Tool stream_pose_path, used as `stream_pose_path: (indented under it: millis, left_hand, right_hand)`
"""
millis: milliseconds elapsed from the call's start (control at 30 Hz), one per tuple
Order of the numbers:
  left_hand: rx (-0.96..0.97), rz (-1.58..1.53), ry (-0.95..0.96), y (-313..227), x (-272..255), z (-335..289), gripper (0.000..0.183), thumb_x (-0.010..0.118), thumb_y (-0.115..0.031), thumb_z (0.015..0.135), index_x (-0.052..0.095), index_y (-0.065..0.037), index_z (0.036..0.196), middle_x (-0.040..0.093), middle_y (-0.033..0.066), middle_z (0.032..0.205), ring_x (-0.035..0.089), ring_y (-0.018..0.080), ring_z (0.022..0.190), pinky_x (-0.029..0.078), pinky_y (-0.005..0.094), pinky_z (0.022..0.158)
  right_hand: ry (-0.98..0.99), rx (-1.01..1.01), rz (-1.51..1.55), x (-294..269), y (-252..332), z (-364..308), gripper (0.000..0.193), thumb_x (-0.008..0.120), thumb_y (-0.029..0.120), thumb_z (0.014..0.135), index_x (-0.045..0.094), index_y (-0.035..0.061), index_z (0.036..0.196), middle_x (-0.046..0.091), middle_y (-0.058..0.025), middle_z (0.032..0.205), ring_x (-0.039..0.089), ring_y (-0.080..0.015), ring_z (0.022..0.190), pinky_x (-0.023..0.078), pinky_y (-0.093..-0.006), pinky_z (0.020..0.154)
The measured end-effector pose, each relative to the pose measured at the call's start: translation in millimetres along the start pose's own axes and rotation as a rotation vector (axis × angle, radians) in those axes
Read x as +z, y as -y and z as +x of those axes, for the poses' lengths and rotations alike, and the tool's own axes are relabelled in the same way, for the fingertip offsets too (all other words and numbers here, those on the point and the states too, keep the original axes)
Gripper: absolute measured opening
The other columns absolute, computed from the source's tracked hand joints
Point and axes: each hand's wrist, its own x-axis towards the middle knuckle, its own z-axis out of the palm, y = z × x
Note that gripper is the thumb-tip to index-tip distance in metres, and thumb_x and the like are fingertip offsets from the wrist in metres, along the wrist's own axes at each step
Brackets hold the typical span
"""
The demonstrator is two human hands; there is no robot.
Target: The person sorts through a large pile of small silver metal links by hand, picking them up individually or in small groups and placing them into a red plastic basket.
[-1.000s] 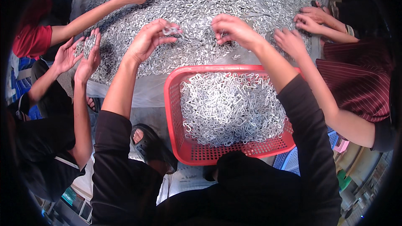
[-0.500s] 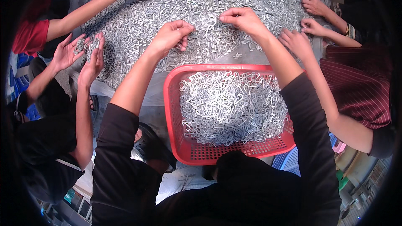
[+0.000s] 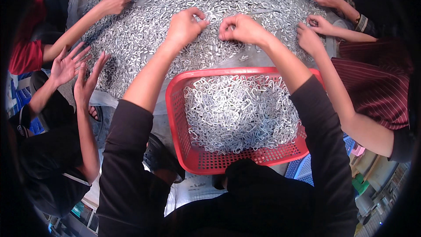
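Note:
Over a wide spread of small silvery metal pieces (image 3: 144,39), my two hands are close together. My left hand (image 3: 185,27) has its thumb and fingers drawn together in a pinch. A pale hooked piece (image 3: 213,18) shows by its fingertips, but I cannot tell whether it is held. My right hand (image 3: 242,28) is curled, fingertips against the thumb and pointing toward the left hand; what it pinches, if anything, is hidden. Below both hands stands a red plastic basket (image 3: 174,118), which holds a heap of silvery S-shaped metal hooks (image 3: 237,114).
At the left, a co-worker's hands (image 3: 66,68) are spread, and a red-sleeved person's hand (image 3: 115,3) is at the pile. More co-workers' hands (image 3: 322,24) reach in from the right. Blue crates (image 3: 302,169) stand beside the basket, a dark shoe (image 3: 160,156) to its left.
My left hand has moved up and slightly right; my right hand has shifted left and down. The left co-worker's hands, which held metal pieces, are now spread and empty.

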Motion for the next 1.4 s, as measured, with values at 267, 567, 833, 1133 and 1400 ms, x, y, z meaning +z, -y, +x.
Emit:
stream_pose_path:
  millis: [267,567,833,1133,1400]
  left_hand:
    - [-0.317,-1.247,0.43,25,-39,-7,0.018,0.056,-0.019,0.083,0.052,-0.004,0.09,0.058,0.0074,0.083,0.058,0.0145,0.069,0.042,0.0214,0.042]
    - [-0.339,-0.998,0.321,32,-35,9,0.013,0.058,-0.013,0.08,0.05,-0.003,0.085,0.058,0.011,0.091,0.062,0.0179,0.077,0.049,0.0221,0.05]
    - [-0.249,-0.23,0.174,32,-12,52,0.017,0.062,-0.016,0.075,0.051,-0.003,0.076,0.061,0.0085,0.074,0.059,0.0132,0.06,0.045,0.0247,0.05]
    - [-0.233,-0.027,0.43,20,4,50,0.02,0.053,-0.011,0.073,0.058,-0.005,0.091,0.055,0.003,0.063,0.048,0.0111,0.049,0.038,0.0258,0.044]
    - [-0.145,-0.252,0.551,33,-65,13,0.021,0.053,-0.019,0.084,0.056,-0.007,0.101,0.053,-0.004,0.064,0.039,0.0006,0.049,0.026,0.016,0.04]
  right_hand:
    - [0.065,-0.2,-0.852,21,21,-26,0.02,0.066,0.017,0.069,0.059,0.0147,0.088,0.058,-0.005,0.086,0.059,-0.0254,0.073,0.048,-0.0374,0.064]
    - [0.034,0.259,0.166,-20,-2,-16,0.014,0.065,0.013,0.075,0.061,0.0032,0.084,0.059,0.0001,0.072,0.051,-0.0069,0.061,0.043,-0.0231,0.052]
    - [-0.486,0.319,0.029,-35,-39,9,0.018,0.067,0.025,0.069,0.068,0.0105,0.08,0.066,-0.0064,0.078,0.061,-0.0181,0.075,0.047,-0.031,0.072]
    - [-0.327,0.387,-0.186,23,-6,44,0.013,0.061,0.021,0.07,0.068,0.0162,0.079,0.065,-0.0086,0.083,0.062,-0.0262,0.081,0.048,-0.0351,0.074]
    - [-0.329,0.151,-0.278,-13,5,12,0.014,0.064,0.021,0.072,0.068,0.0101,0.08,0.066,-0.005,0.079,0.06,-0.0153,0.073,0.047,-0.0301,0.065]
